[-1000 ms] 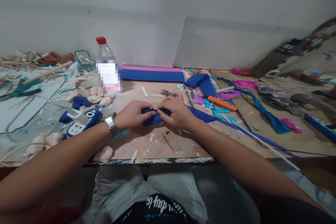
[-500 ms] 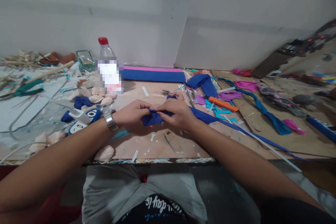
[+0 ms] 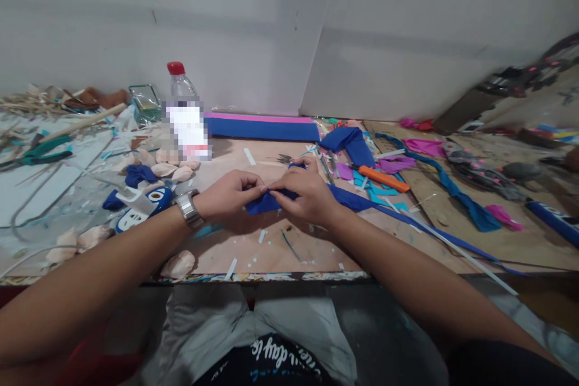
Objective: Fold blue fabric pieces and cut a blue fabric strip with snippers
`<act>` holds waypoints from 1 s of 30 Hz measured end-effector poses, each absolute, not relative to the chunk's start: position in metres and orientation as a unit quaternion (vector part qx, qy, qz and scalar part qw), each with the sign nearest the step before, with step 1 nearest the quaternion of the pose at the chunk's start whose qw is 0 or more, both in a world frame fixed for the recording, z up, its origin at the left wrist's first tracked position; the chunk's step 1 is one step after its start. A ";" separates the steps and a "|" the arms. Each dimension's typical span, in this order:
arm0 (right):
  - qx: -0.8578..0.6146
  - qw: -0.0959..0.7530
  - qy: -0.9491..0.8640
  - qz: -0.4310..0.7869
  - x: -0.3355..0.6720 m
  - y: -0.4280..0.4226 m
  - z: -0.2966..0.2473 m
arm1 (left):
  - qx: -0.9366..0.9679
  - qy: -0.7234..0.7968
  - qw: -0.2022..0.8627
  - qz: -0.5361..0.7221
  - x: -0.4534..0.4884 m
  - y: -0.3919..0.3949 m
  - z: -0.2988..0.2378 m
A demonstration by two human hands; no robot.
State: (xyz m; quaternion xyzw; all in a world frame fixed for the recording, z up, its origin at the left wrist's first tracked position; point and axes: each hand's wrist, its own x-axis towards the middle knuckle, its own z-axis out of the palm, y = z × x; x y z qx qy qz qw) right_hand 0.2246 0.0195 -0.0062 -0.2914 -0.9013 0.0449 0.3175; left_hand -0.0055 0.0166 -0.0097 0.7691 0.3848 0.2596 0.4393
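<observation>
A long blue strip [image 3: 353,199], which looks like fabric or crepe paper, runs from between my hands to the lower right along the table. My left hand [image 3: 233,194] pinches its left end between thumb and fingers. Close against it, my right hand [image 3: 305,191] is closed on the same strip, with its fingertips near my left thumb. A small blue flap [image 3: 262,204] hangs below my fingers. Part of the strip is hidden behind my right hand. A thin white stick [image 3: 461,249] lies along the strip's right part.
A bottle with a red cap [image 3: 176,68] stands at the back left, near a blue roll [image 3: 262,129]. Left lie pliers [image 3: 45,154], pale petal-like pieces [image 3: 178,265] and a blue-and-white device [image 3: 142,211]. An orange cutter [image 3: 382,178] and coloured scraps lie right.
My left fingers and thumb have shifted slightly along the strip's end, close to my right fingertips. The view has moved a little. Both hands keep hold of the strip.
</observation>
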 end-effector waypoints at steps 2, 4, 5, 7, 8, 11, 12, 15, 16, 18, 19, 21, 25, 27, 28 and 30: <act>-0.292 0.325 -0.898 0.045 0.225 0.020 -0.007 | 0.788 0.385 0.402 0.263 -0.005 0.014 -0.007; -0.297 0.326 -0.896 0.047 0.225 0.019 -0.007 | 0.811 0.393 0.344 0.262 -0.004 0.011 -0.005; -0.301 0.323 -0.896 0.049 0.224 0.019 -0.007 | 0.825 0.398 0.308 0.258 -0.004 0.010 -0.004; -0.309 0.317 -0.895 0.055 0.224 0.019 -0.008 | 0.850 0.405 0.233 0.245 -0.004 0.009 -0.004; -0.313 0.317 -0.894 0.057 0.224 0.019 -0.008 | 0.861 0.403 0.199 0.236 -0.004 0.009 -0.004; -0.315 0.318 -0.892 0.059 0.223 0.020 -0.010 | 0.887 0.389 0.134 0.209 -0.004 0.010 -0.007; -0.312 0.316 -0.894 0.059 0.223 0.020 -0.010 | 0.892 0.384 0.123 0.204 -0.005 0.011 -0.007; -0.302 0.309 -0.900 0.063 0.223 0.020 -0.010 | 0.898 0.375 0.107 0.204 -0.006 0.012 -0.009; -0.300 0.309 -0.900 0.065 0.223 0.020 -0.010 | 0.899 0.371 0.104 0.207 -0.006 0.013 -0.010; -0.296 0.309 -0.901 0.066 0.222 0.019 -0.010 | 0.901 0.364 0.102 0.210 -0.006 0.012 -0.011; -0.296 0.308 -0.902 0.067 0.222 0.018 -0.010 | 0.902 0.363 0.103 0.212 -0.005 0.012 -0.011; -0.299 0.301 -0.903 0.068 0.221 0.017 -0.010 | 0.900 0.365 0.106 0.211 -0.004 0.012 -0.011; -0.312 0.297 -0.900 0.074 0.221 0.019 -0.011 | 0.896 0.378 0.099 0.211 -0.004 0.012 -0.011; -0.316 0.301 -0.897 0.070 0.222 0.020 -0.012 | 0.894 0.382 0.099 0.214 -0.004 0.012 -0.011; -0.317 0.303 -0.896 0.067 0.222 0.020 -0.013 | 0.893 0.383 0.101 0.215 -0.004 0.012 -0.011; -0.312 0.302 -0.899 0.062 0.222 0.021 -0.013 | 0.892 0.380 0.106 0.220 -0.004 0.012 -0.011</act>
